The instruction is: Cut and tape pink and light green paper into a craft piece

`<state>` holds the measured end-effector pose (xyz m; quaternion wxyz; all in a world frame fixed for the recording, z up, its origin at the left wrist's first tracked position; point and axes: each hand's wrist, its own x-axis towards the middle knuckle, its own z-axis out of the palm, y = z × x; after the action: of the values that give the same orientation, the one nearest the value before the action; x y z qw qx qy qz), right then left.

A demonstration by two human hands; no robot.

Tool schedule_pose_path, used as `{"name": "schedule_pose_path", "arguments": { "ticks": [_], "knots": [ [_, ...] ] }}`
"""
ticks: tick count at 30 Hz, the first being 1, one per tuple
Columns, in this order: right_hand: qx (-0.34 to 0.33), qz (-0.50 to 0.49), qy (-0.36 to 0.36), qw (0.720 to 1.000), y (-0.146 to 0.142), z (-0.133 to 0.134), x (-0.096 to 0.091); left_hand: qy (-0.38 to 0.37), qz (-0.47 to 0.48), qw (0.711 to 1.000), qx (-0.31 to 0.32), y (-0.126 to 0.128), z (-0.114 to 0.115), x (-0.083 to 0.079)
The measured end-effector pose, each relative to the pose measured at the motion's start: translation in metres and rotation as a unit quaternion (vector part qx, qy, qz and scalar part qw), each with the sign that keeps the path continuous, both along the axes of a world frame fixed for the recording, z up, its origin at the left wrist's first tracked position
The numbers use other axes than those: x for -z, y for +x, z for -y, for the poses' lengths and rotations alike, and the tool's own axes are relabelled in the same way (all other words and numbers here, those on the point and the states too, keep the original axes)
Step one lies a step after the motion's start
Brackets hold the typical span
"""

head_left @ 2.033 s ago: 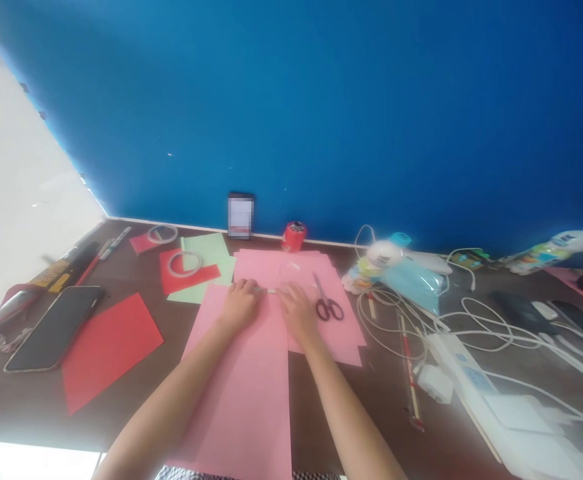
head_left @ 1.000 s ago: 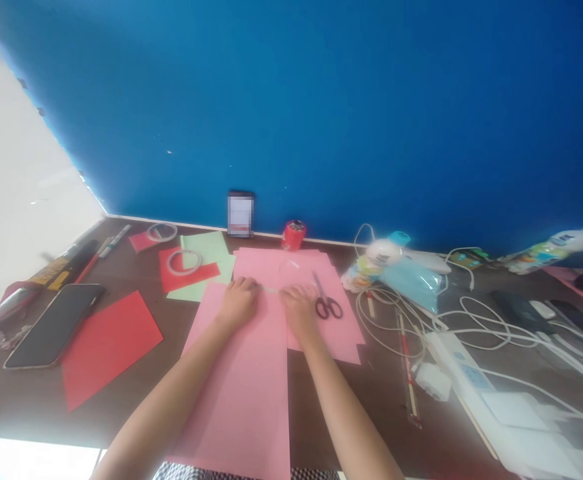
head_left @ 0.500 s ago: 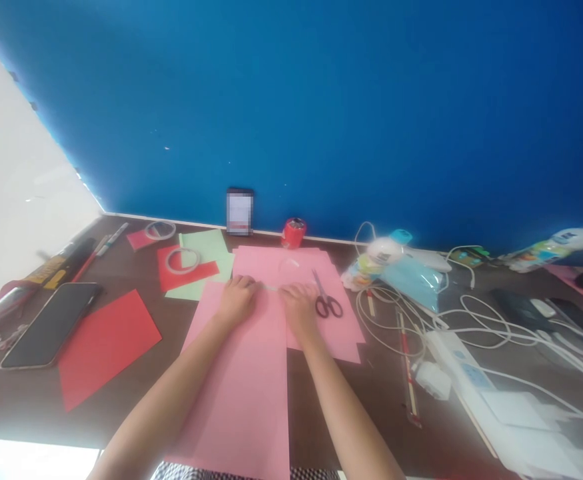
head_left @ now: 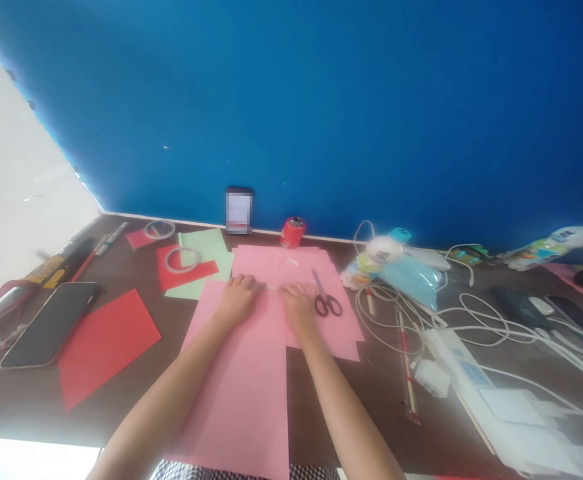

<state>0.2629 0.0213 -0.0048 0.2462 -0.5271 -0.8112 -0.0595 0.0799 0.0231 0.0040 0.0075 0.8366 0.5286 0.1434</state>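
A long pink paper sheet (head_left: 241,393) lies in front of me on the dark table, over more pink sheets (head_left: 291,267). My left hand (head_left: 238,299) rests on the sheet's far edge with fingers curled. My right hand (head_left: 297,307) sits beside it, fingers also bent down. Between the two hands runs a thin pale strip (head_left: 271,288), which looks like tape; both hands pinch its ends. Black-handled scissors (head_left: 325,298) lie just right of my right hand.
Red sheets (head_left: 104,343), a green sheet (head_left: 206,257), two tape rings (head_left: 180,259) and a phone (head_left: 46,325) lie to the left. A red tape roll (head_left: 292,232) and a small screen (head_left: 239,210) stand by the blue wall. White cables (head_left: 471,327), a power strip (head_left: 458,363) and bottles crowd the right.
Both hands stay on the far edge of the pink sheet with the strip between them. The view has shifted slightly; nothing else has moved.
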Motion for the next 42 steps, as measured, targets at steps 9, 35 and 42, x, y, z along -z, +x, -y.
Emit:
{"name": "schedule_pose_path", "arguments": {
  "ticks": [9, 35, 42],
  "knots": [
    [-0.005, -0.007, -0.001, 1.000, -0.001, 0.001, -0.003, -0.003, 0.076, 0.997, -0.011, -0.007, -0.004, 0.005],
    [0.008, 0.018, -0.001, 1.000, 0.000, 0.000, 0.000, -0.015, -0.001, 1.000, -0.006, 0.000, 0.001, -0.003],
    [0.007, 0.018, -0.014, 1.000, 0.000, 0.000, -0.001, -0.009, -0.002, 1.000, -0.005, 0.000, 0.001, -0.003]
  ]
}}
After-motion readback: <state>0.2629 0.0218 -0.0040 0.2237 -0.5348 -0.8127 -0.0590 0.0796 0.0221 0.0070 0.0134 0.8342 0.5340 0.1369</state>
